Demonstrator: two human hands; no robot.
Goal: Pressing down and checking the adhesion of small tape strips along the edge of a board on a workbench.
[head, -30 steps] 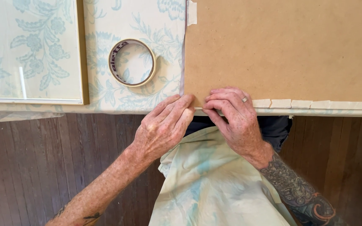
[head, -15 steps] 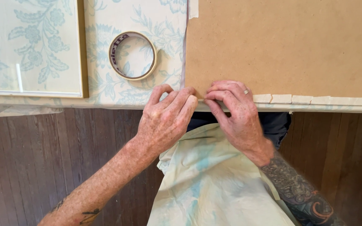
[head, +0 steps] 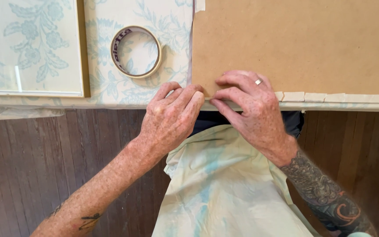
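Pressing at the near edge of a brown board (head: 294, 44), both hands meet at its lower left corner. Left hand (head: 169, 118): fingers loosely curled, tips on the table edge just beside the corner, grasping nothing visible. Right hand (head: 248, 109): fingers flat on the board's edge, ringed, pinching or smoothing pale tape (head: 330, 97) that runs rightward along that edge; fingertips hide what lies beneath. Tape roll (head: 136, 51) lies apart, on floral cloth (head: 172, 26). Board cut off at top and right.

light: bright, even (daylight-like) | shadows: soft | focus: sharp | glare: none
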